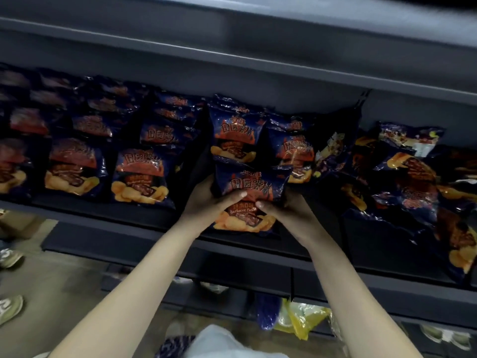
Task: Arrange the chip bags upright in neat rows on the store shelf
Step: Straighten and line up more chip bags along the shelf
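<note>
Holding one dark blue chip bag [251,200] with left hand [206,202] and right hand [286,210], both wrapped around it, at the shelf [124,215] front. Standing in rows at nine o'clock: more bags [139,174]. Lying messy at three o'clock: others [413,182].

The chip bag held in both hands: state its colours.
Dark navy chip bag with orange-red lettering and golden-yellow chips printed low, seen in the head view.

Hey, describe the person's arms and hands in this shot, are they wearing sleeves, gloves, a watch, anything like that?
Both forearms are bare as far as the frame shows, with no sleeve in view. The left hand and right hand wear no gloves, and no watch, bracelet or ring can be seen, though the picture is slightly blurred. The thumbnails look short and unpainted.
</note>
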`<state>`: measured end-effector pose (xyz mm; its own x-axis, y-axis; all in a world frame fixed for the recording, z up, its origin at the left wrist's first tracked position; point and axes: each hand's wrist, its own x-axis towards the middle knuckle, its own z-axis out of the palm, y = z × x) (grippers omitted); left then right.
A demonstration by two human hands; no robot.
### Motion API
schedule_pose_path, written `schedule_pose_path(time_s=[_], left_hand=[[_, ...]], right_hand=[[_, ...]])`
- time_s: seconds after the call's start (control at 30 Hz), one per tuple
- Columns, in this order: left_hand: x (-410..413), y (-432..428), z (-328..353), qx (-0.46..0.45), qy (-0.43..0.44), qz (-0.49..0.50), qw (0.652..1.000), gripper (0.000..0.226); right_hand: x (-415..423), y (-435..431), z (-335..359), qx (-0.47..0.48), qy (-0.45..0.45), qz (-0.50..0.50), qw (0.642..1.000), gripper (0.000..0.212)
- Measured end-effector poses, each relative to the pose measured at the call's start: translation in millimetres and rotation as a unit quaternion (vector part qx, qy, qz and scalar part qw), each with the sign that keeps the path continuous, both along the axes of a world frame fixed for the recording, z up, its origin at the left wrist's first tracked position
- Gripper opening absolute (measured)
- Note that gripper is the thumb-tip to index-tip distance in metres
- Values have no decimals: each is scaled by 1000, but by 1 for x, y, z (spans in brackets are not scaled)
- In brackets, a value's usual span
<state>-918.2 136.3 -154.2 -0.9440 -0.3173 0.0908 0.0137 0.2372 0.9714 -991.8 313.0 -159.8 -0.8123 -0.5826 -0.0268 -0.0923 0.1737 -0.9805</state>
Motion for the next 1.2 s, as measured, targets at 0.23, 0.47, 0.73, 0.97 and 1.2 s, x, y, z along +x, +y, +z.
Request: schedule_pose_path(time_s=[0.23, 0.47, 0.73, 0.97, 1.2], left_hand=[[0, -36, 6, -125, 19, 55, 990, 61], [-1, -45, -20, -306, -21, 7, 952, 82], [18, -41, -57, -435, -1, -20, 900, 58], [17, -43, -62, -414, 4, -19, 910, 57], [15, -43, -65, -424, 18, -19, 905, 53]], right_hand=[[-11, -44, 0, 1, 35, -20, 999, 45], [-42, -65, -4, 52, 60, -125, 989, 49], [-41, -102, -19, 48, 24, -205, 977, 47], [-28, -121, -27, 84, 74, -274, 955, 76], [-25, -126, -34, 101, 98, -291, 946, 85]])
